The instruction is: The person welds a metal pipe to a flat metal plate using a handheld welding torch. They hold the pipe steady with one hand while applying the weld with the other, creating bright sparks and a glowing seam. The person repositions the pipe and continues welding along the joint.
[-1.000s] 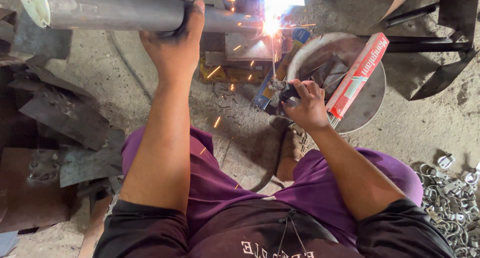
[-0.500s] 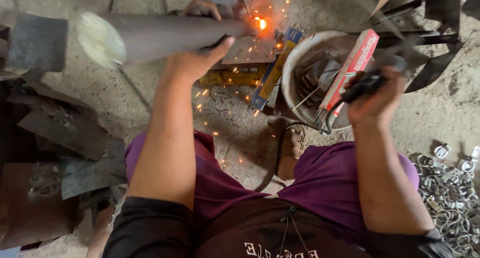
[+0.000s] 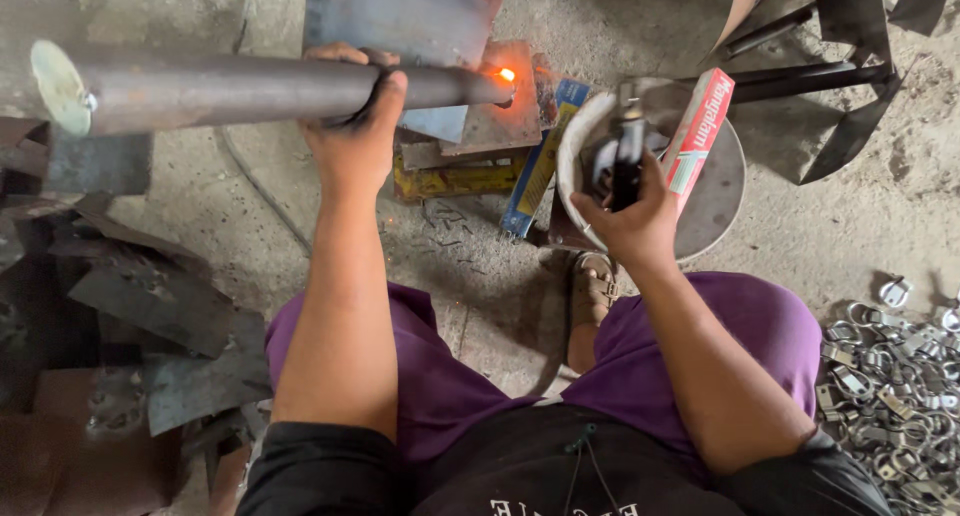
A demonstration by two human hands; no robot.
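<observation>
My left hand grips a long grey steel pipe that lies across the view, a round disc capping its left end. The pipe's right end carries a small orange glowing weld spot and rests over flat steel plates. My right hand holds a black welding electrode holder upright, away from the pipe, above a round white-rimmed basin. A red electrode box leans in that basin.
A blue box lies by the plates. Dark scrap steel sheets pile at the left. Several small metal clamps are heaped at the right. Dark steel frame bars stand at the top right. My sandalled foot rests on the concrete floor.
The bright arc and sparks have died down to a small glow. My right hand pulled the electrode holder back from the pipe end and now holds it over the basin. The left hand still grips the pipe.
</observation>
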